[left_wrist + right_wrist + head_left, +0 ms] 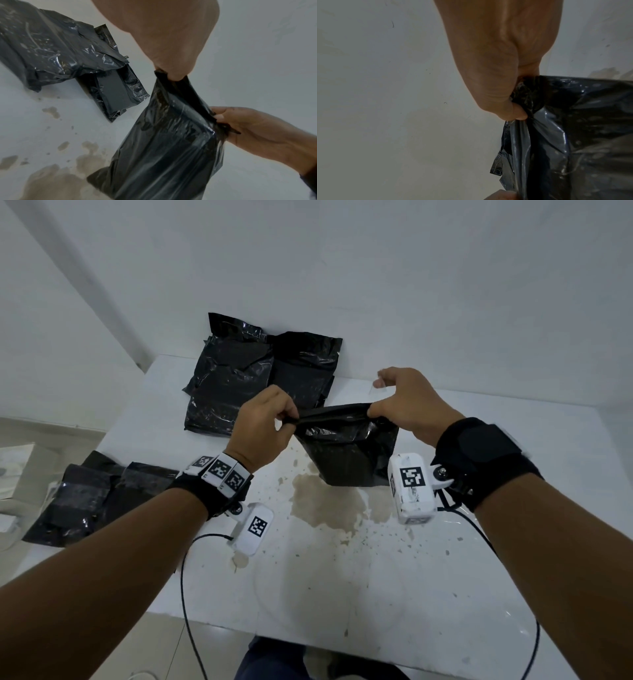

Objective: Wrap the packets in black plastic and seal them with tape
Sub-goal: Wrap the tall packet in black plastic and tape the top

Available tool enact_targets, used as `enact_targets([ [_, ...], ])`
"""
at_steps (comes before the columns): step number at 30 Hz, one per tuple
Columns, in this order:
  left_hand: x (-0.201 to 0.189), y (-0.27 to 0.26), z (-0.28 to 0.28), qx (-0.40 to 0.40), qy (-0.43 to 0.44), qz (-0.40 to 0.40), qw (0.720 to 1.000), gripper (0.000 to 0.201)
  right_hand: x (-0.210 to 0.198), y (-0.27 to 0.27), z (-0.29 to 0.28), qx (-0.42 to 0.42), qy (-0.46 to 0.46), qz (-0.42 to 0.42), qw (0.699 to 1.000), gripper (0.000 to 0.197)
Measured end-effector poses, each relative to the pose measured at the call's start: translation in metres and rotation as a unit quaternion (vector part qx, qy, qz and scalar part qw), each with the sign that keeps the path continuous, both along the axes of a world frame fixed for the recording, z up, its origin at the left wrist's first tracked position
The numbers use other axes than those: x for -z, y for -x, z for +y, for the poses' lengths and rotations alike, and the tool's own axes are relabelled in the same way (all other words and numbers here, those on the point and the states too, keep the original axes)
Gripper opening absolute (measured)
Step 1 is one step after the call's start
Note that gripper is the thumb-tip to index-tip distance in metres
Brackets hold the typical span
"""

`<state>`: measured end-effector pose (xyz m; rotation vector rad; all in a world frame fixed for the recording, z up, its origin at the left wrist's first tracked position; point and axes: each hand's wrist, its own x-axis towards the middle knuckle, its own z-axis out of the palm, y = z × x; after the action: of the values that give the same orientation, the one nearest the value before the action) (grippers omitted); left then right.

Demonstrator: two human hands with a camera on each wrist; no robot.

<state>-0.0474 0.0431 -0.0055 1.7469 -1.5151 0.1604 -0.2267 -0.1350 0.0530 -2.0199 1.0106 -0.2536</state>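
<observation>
A black plastic bag (346, 446) with a boxy packet inside hangs above the white table (445, 559). My left hand (270, 419) pinches the bag's top edge at its left corner. My right hand (394, 402) pinches the same edge at the right corner, and the edge is stretched taut between them. A clear strip that looks like tape (376, 386) hangs from my right forefinger. In the left wrist view the bag (171, 142) hangs between my left hand (173, 73) and my right hand (223, 119). In the right wrist view my right hand (513, 108) grips the crumpled corner of the bag (573, 135).
Two black wrapped packets (253, 374) lean against the white wall at the back of the table. Another wrapped bundle (92, 498) lies at the table's left edge. Brown stains (329, 505) mark the tabletop under the bag. Black cables (185, 594) trail from both wrists.
</observation>
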Motion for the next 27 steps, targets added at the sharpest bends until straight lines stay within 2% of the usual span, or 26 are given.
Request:
enact_targets([
  [4,0.001,-0.004,-0.001,0.015,-0.003,-0.061,0.998,0.013,-0.002,-0.002,-0.001,0.006,-0.019,-0.016,1.000,0.077],
  [9,0.000,-0.004,-0.001,-0.006,-0.047,-0.085,0.995,0.014,-0.002,-0.003,-0.003,0.006,-0.029,-0.022,0.999,0.078],
  [14,-0.003,-0.005,-0.002,-0.008,-0.050,-0.116,0.992,0.019,-0.001,-0.003,-0.005,0.007,-0.038,-0.024,0.999,0.078],
  [22,-0.006,-0.009,-0.002,0.024,-0.053,-0.035,0.998,0.020,0.003,-0.003,-0.012,0.009,-0.038,-0.022,0.999,0.076],
  [27,-0.007,-0.005,-0.013,-0.054,-0.033,0.016,0.998,0.018,0.003,-0.003,-0.016,0.014,-0.043,-0.021,0.999,0.077],
])
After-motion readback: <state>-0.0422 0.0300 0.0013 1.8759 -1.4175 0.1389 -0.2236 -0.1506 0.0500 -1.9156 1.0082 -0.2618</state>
